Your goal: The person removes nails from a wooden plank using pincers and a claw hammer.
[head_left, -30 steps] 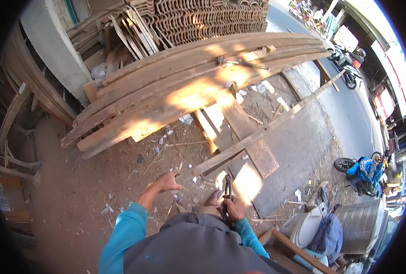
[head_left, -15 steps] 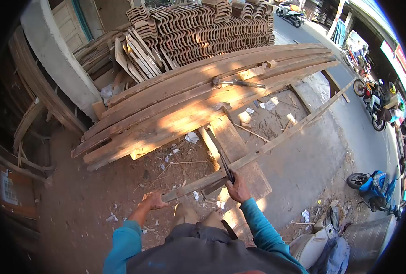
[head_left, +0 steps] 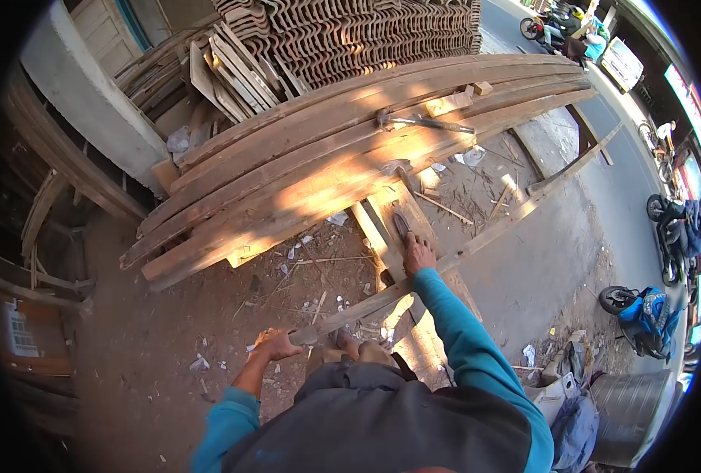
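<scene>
My left hand (head_left: 274, 344) grips the near end of a long narrow wooden strip (head_left: 480, 240), which runs diagonally away toward the road. My right hand (head_left: 420, 257) reaches past the strip, over a short wide board (head_left: 420, 211). Its fingers are around a dark pincer-like tool (head_left: 401, 225), whose far end rests on or just above that board; the rest is hidden under the hand. Beyond it lie several thick, long planks (head_left: 319, 185). A claw hammer (head_left: 429, 123) is on the planks, beside small wood blocks (head_left: 449, 104).
Stacked roof tiles (head_left: 374, 39) stand behind the planks, with boards (head_left: 236, 71) leaning nearby. A concrete post (head_left: 90, 102) is at left. Paper scraps and sticks litter the dirt. Parked motorbikes (head_left: 642, 319) and a metal drum (head_left: 630, 410) are at right; riders pass on the road.
My right hand has moved forward from beside the strip to over the short board, carrying the pincer-like tool. My left hand still holds the strip's end. The view has shifted slightly.
</scene>
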The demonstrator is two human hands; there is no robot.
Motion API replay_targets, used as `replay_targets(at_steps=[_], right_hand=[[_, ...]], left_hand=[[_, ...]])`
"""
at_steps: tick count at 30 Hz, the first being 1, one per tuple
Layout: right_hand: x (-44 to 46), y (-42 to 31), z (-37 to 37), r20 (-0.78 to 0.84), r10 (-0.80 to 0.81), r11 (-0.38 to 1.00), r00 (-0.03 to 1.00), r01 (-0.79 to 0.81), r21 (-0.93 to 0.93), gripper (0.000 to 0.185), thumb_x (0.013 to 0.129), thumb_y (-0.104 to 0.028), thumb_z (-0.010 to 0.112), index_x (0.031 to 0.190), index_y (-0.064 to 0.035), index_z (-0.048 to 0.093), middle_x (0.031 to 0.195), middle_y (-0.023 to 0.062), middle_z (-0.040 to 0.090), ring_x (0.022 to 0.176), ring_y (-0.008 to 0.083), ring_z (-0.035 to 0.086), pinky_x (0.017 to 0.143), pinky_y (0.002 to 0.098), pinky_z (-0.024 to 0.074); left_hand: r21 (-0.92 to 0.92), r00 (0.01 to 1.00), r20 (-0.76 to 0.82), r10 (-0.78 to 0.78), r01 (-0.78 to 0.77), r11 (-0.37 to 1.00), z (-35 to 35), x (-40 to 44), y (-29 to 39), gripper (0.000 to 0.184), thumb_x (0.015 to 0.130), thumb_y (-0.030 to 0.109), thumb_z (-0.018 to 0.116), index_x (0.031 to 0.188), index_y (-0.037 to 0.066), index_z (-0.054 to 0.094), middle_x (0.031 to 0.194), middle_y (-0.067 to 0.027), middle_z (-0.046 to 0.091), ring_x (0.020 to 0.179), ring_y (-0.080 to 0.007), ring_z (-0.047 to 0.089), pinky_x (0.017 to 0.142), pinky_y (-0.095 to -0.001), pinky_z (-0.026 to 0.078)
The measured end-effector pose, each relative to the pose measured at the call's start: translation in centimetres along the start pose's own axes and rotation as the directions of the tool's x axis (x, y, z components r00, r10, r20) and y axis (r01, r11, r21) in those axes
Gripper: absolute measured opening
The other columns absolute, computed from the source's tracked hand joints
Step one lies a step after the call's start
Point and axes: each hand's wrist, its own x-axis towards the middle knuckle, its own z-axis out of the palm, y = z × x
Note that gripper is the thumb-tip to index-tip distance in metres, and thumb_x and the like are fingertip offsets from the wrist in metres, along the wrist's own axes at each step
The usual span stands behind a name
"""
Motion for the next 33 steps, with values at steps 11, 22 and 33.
replay_targets(at_steps=[11, 22, 33], right_hand=[[1.3, 0.9, 1.4, 0.054, -0.051, 0.991, 0.997, 0.058, -0.124, 0.061, 0.089, -0.003, 0.053, 0.148, -0.0083, 0.041, 0.143, 0.0174, 0.054, 0.129, 0.0435, 0.053, 0.101, 0.0500, 0.0514], [8.3, 4.5, -5.5, 0.141, -0.200, 0.957, 0.969, 0.163, 0.239, 0.044, 0.094, -0.030, 0.063, 0.124, 0.0017, 0.066, 0.110, 0.0254, 0.072, 0.099, 0.0415, 0.070, 0.089, 0.0453, 0.0564], [34.0, 11.2, -12.8, -0.452, -0.298, 0.897, 0.841, 0.085, -0.433, 0.068, 0.093, -0.036, 0.059, 0.156, -0.0238, 0.036, 0.163, 0.0150, 0.034, 0.147, 0.0372, 0.036, 0.119, 0.0553, 0.0298]], left_hand=[[0.024, 0.985, -0.023, 0.168, -0.168, 0.986, -0.3, 1.2, -1.5, 0.072, 0.073, 0.044, 0.080, 0.135, 0.013, 0.064, 0.126, -0.0229, 0.068, 0.118, -0.0395, 0.065, 0.100, -0.0476, 0.052], [0.045, 1.000, 0.002, 0.017, -0.017, 0.999, -1.9, -2.3, 3.4, 0.068, 0.072, 0.035, 0.081, 0.133, 0.010, 0.064, 0.126, -0.0219, 0.068, 0.119, -0.0389, 0.064, 0.102, -0.0465, 0.051], [-0.002, 0.996, -0.081, 0.037, -0.037, 0.999, -0.9, 0.8, 2.9, 0.062, 0.068, 0.033, 0.079, 0.125, 0.013, 0.069, 0.122, -0.0209, 0.069, 0.115, -0.0399, 0.065, 0.099, -0.0485, 0.053]])
